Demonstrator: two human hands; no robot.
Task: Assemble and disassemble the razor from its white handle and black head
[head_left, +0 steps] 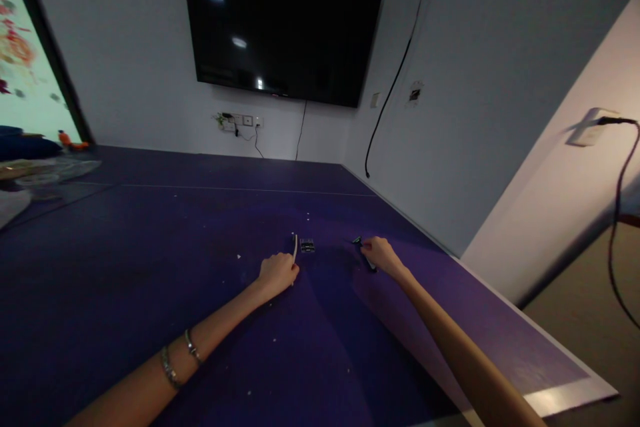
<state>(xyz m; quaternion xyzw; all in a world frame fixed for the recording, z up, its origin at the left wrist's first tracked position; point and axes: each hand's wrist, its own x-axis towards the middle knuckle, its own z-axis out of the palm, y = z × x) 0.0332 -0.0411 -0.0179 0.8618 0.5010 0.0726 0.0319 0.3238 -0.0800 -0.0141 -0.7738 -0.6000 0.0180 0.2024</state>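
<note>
My left hand (278,275) is closed around a thin pale stick with a dark tuft near its top, which looks like a toothbrush (295,247); it stands nearly upright. My right hand (381,253) pinches a small dark razor-like tool, apparently a razor (357,241). Its greenish-black head points left, and a dark handle end shows below the fingers. Between the hands, closer to the left one, a small dark case (307,246) with lighter details lies on the purple table (200,293). Neither hand touches it. Its contents are too small to make out.
Small white specks are scattered over the tabletop. At the far left lie clear plastic packaging (43,177), dark blue cloth (27,145) and an orange item (70,141). A black cable (400,67) hangs down the wall at the table's right edge, beside a television (285,27).
</note>
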